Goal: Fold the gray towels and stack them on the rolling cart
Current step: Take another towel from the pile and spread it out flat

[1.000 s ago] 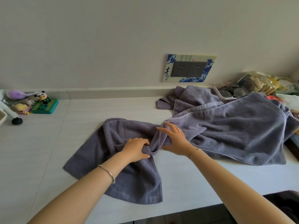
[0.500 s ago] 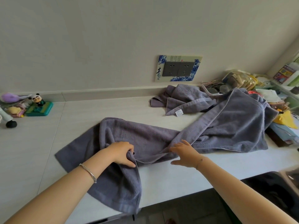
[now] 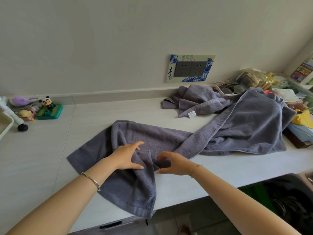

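Note:
A large gray towel (image 3: pixel 152 138) lies twisted across the white counter (image 3: pixel 220 168), its near corner hanging over the front edge. My left hand (image 3: pixel 127 156) rests on the towel with fingers stretched out and thumb spread. Just right of it, my right hand (image 3: pixel 174 162) curls fingers and thumb round a bunched fold of the same towel. A second gray towel (image 3: pixel 201 100) with a white label lies crumpled at the back right. A white frame with a black wheel (image 3: pixel 22 127) shows at the left edge; I cannot tell if it is the cart.
Small toys and a green box (image 3: pixel 49 111) sit at the back left by the wall. Bags, a basket and papers (image 3: pixel 254 78) crowd the back right corner. A power socket (image 3: pixel 191 68) is on the wall. A dark bin (image 3: pixel 288 200) stands below the counter's right end.
My left hand let go of its grip and now lies with straight fingers on the towel. My right hand moved left and curled round a fold. The view shifted left.

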Demonstrator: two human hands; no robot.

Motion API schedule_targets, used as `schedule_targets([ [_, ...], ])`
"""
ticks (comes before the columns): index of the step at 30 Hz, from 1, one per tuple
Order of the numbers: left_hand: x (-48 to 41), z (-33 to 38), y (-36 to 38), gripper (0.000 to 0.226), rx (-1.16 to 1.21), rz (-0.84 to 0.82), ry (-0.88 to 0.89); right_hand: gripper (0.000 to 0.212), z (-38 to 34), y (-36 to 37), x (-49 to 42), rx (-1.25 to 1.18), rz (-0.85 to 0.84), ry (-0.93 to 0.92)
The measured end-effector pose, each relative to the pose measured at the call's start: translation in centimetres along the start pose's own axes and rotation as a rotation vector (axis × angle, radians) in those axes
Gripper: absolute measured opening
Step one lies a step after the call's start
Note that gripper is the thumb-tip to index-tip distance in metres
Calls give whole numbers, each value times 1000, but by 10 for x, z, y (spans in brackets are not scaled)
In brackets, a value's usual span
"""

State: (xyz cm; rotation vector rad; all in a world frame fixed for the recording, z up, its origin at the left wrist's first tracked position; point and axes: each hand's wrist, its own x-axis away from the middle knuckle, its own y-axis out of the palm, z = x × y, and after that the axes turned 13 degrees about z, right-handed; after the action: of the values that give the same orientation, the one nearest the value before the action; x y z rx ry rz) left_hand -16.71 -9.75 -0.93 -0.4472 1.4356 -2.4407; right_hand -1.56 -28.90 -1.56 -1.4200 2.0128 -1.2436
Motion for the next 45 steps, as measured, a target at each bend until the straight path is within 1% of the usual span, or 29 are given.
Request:
schedule_targets([
  [1, 5, -5, 1, 95, -61, 15, 25, 61, -8, 10, -2, 35, 11, -25],
  [2, 9, -11, 4, 90, -127, 26, 58, 60, -14, 20, -4, 96, 23, -42],
  [3, 13, -18, 6, 77, -173, 42, 81, 58, -18, 31, -8, 153, 38, -59],
  [5, 21, -29, 11, 39, -186, 96, 98, 44, -21, 44, -12, 207, 57, -57],
  [6, 25, -31, 12, 28, -173, 118, 88, 31, -23, 45, -14, 171, 44, -44],
  [7, 28, -31, 12, 24, -159, 133, 74, 17, -23, 41, -16, 102, 15, -33],
  [8, 28, -29, 8, 22, -136, 134, 61, 16, -25, 31, -17, 31, -35, -16],
  [10, 31, -22, -7, 20, 27, 97, -27, 26, -27, 0, -23, -47, -133, 22],
  [12, 30, -14, -30, 26, 295, 26, -105, 32, -31, -39, -26, -146, -178, 71],
  [14, 30, -4, -55, 38, 554, 7, -128, 26, -40, -76, -30, -409, -240, 116],
  [16, 29, 6, -78, 34, 838, -60, -209, 19, -52, -105, -37, -703, -295, 151],
  [17, 28, 9, -87, 31, 937, -74, -248, 17, -59, -115, -41, -817, -291, 167],
  [18, 24, 9, -93, 31, 1001, -58, -277, 16, -65, -119, -49, -872, -251, 173],
  [19, 20, 6, -96, 35, 1019, -13, -305, 15, -70, -118, -57, -855, -165, 166],
  [20, 15, 0, -93, 42, 997, 59, -337, 13, -71, -111, -66, -737, -33, 153],
  [22, 3, -20, -76, 48, 811, 241, -437, 14, -63, -89, -84, -392, 233, 122],
  [23, -1, -31, -63, 42, 694, 334, -512, 15, -55, -75, -90, -265, 291, 102],
  [24, -2, -42, -50, 36, 601, 427, -592, 19, -48, -61, -94, -200, 301, 97],
  [26, 4, -57, -26, 39, 518, 560, -693, 25, -35, -37, -92, -194, 324, 123],
  [27, 9, -59, -17, 42, 498, 590, -689, 25, -32, -29, -88, -219, 339, 142],
  [29, 15, -58, 0, 45, 457, 597, -625, 23, -25, -16, -81, -246, 308, 182],
  [31, 17, -48, 11, 39, 441, 575, -501, 22, -18, -6, -77, -238, 251, 231],
  [33, 15, -35, 19, 30, 424, 484, -400, 26, -14, 1, -77, -228, 200, 311],
  [34, 13, -28, 22, 31, 415, 409, -377, 31, -13, 5, -76, -235, 172, 341],
  [36, 7, -16, 29, 46, 409, 246, -403, 38, -15, 14, -76, -251, 117, 359],
  [38, 0, -6, 33, 58, 389, 151, -458, 42, -16, 25, -75, -234, 81, 366],
  [42, -9, 4, 27, 60, 410, 173, -546, 54, -18, 39, -76, -187, 90, 316],
  [44, -17, 4, 23, 59, 481, 198, -582, 53, -25, 40, -75, -103, 115, 271],
  [45, -20, 5, 21, 60, 553, 231, -615, 51, -33, 40, -73, -114, 118, 228],
])
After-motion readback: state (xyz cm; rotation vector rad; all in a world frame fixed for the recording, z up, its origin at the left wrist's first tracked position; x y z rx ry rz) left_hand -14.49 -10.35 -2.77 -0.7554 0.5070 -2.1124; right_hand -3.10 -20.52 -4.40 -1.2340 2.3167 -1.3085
